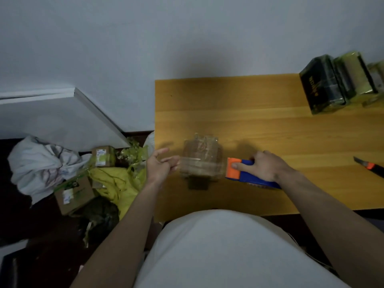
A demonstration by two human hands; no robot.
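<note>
Squarely between left hand (160,167) and right hand (267,167) with tape dispenser (234,170), the box (200,161).

A home packing corner: wooden table (270,125) against a plain wall (187,38), tape dispenser (235,172), parcels (74,194) and clothes (37,163) heaped on the floor (31,225).

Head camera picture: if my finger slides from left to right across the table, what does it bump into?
Left hand → tape-wrapped cardboard box → blue and orange tape dispenser → right hand gripping it → utility knife.
</note>
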